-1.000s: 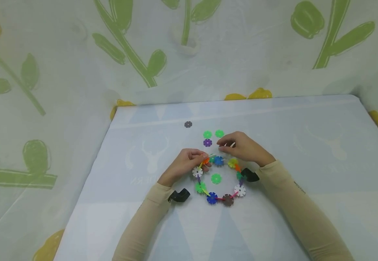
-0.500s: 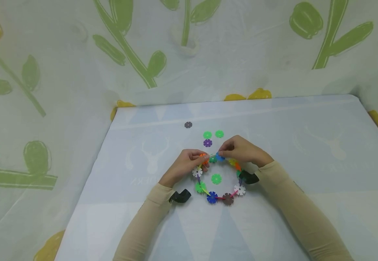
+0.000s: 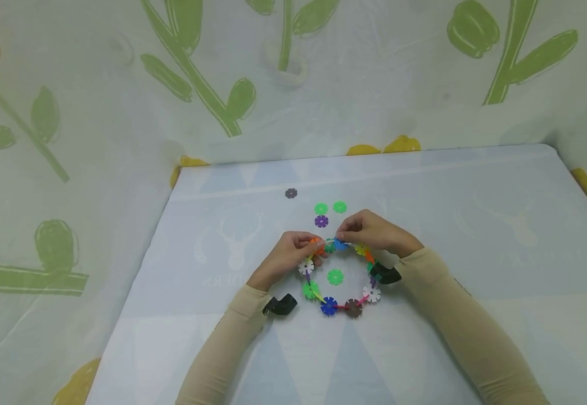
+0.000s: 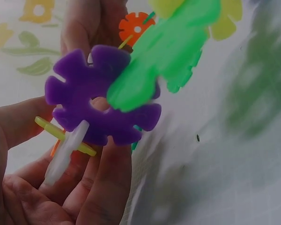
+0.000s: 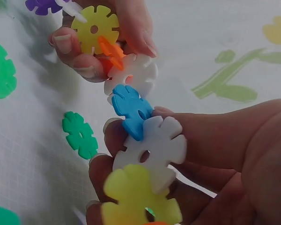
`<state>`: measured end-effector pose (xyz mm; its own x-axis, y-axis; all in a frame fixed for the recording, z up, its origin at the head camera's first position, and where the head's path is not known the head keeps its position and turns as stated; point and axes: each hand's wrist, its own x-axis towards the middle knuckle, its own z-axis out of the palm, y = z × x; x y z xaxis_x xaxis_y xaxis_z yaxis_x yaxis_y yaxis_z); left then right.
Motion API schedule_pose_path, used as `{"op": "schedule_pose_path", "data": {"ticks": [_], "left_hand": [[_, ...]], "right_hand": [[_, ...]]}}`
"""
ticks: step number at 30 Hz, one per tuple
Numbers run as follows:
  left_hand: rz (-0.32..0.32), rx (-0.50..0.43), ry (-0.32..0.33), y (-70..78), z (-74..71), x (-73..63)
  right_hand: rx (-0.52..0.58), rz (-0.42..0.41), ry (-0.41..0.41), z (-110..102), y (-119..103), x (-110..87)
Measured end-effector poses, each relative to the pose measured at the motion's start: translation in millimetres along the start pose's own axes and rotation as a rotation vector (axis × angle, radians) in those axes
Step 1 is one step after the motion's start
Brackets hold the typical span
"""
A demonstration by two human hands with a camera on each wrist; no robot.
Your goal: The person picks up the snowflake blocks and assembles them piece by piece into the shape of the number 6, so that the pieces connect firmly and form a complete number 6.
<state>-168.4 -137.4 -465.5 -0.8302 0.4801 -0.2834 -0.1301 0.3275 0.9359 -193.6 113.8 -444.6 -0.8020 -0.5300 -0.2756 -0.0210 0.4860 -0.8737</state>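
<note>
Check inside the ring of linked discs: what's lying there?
A loose bright green disc lies inside the ring. A darker green disc lies near its far edge; inside or beneath, I can't tell. Anything directly beneath the left hand is covered.

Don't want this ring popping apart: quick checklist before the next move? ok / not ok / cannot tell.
1. Left hand grips the ring by the orange disc: ok.
2. Right hand holds the ring by the blue disc: ok.
3. Blue disc fully slotted into the white disc between the hands: cannot tell, they overlap in the right wrist view.
4. Near side joined, dark blue disc to brown disc: ok, a red piece bridges them.
5. Ring's inside free of loose pieces: not ok, a bright green disc lies there.
</note>
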Motion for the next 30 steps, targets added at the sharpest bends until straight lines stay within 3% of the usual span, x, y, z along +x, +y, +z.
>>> {"op": "schedule_pose_path", "data": {"ticks": [13, 23, 30], "left_hand": [[0.014, 0.021, -0.007, 2.5, 0.3, -1.0], [-0.004, 0.046, 0.022, 4.8, 5.1, 0.6], [-0.006, 0.038, 0.003, 6.3, 3.0, 2.0]], "right_hand": [[0.011, -0.028, 0.064, 5.7, -0.6, 3.1], [0.029, -0.004, 0.125, 12.9, -7.4, 2.1], [0.006, 0.022, 0.135, 14.7, -11.1, 3.5]]}}
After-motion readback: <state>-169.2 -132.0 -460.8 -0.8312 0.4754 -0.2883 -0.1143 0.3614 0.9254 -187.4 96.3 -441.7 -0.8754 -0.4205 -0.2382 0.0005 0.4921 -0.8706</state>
